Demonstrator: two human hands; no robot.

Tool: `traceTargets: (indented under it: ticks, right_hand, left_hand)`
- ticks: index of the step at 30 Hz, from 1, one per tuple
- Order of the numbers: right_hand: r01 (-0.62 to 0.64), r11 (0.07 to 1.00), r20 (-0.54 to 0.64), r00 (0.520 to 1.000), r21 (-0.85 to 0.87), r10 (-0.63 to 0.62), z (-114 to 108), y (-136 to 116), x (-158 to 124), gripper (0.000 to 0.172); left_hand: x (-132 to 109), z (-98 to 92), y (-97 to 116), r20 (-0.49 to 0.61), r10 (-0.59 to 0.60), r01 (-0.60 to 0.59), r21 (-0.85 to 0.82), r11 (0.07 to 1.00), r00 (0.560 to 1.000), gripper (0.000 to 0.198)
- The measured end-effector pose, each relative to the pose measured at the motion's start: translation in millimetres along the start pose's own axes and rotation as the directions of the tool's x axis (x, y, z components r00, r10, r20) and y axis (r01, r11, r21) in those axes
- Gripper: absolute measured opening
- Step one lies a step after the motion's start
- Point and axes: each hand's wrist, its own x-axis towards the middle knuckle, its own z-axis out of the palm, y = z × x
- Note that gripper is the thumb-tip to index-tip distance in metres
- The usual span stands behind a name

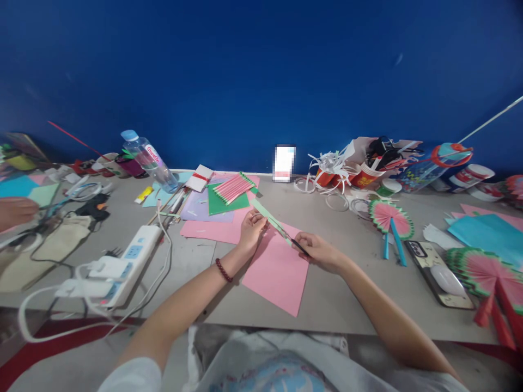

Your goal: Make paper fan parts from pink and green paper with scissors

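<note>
Head view: step in hand looks like cutting, w/ scissors (300, 246) set at the pale green strip (261, 208), which is up off the table (196, 258), above the big pink sheet (278, 277). L hand (252, 231) has thumb + fingertips pinched on the strip, approx. mid-length; its far end sticks out past the fingers toward the green sheet (214, 202). R hand (316, 250) has fingers closed round the dark scissor handles, blades pointing up-left at the strip, near the L fingertips; can't tell how wide the blades are apart. Next move prob. calls for a taut strip, L fingertips clear of the blades, and small R-hand squeezes along the cut line. Pose: both forearms angle in from the near edge, L one w/ dark bead bracelet (224, 270), hands facing each other just apart. Pink pleated piece (233, 189) lies on the green sheet, beyond L hand; watermelon fan (390, 218) well off to the R.
</note>
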Motion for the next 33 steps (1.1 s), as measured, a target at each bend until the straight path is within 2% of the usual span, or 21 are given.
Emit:
traceTargets:
  ticks: [14,33]
  right_hand:
    - [-0.009,1.000,-0.001,1.000,-0.024,0.009,0.6,-1.8,-0.6,0.043]
    - [0.020,1.000,0.006,1.000,-0.020,-0.020,4.6,-5.1,-0.1,0.040]
  left_hand:
    - [-1.7,2.3,2.1,0.033,-0.026,0.026,-0.002,1.000,0.999,0.040]
    - [-3.1,-0.1,-2.4,0.140,-0.033,0.018,0.107,0.994,0.990,0.047]
